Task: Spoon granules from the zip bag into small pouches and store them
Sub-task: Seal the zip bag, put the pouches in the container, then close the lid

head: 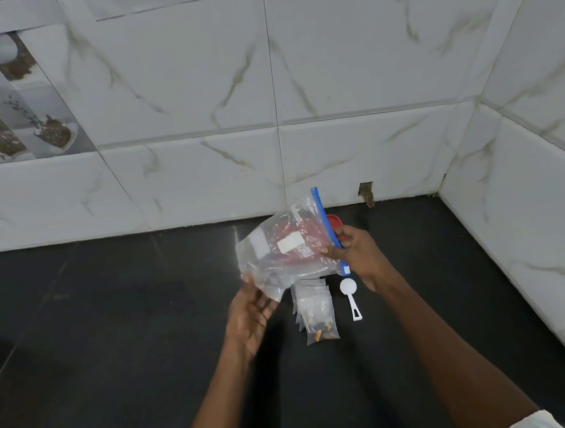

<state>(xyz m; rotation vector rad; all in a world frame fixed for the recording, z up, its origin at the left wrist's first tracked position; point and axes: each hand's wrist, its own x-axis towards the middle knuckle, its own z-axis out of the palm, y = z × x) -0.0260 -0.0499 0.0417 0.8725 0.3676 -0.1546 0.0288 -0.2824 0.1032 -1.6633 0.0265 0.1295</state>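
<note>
Tiled wall (331,76) takes up the far half of the view. The dark worktop (115,325) takes up the near half.

The zip bag (283,250) is held up off the worktop between both hands and tipped on its side. Its blue zip strip (323,221) faces right and looks closed, but we can't be sure. Reddish granules (304,234) show through the film on the upper right.

The left hand (248,313) props the bag's near-left corner. Its fingers (262,300) are mostly straight and support the bag without clamping it. The right hand (360,251) pinches the bag just below the zip strip, thumb on the front face and fingers curled behind.

The small pouches (314,312) lie in an overlapping stack on the worktop just under the bag. The nearest one has some dark and yellow bits inside. A white spoon (349,292) lies flat just right of the stack, bowl facing far. A red lid or cap (336,221) peeks out behind the zip strip; we can't tell what it belongs to.

Handling, as we judge it:
- The bag is thin, soft film, light and slippery.
- It sags and the contents shift when it's tilted.
- Best hold is the stiffer zip strip, with a hand under the base and the mouth kept up once it's open.
- The pouches are flimsy too, so pinch them at the rim.
</note>
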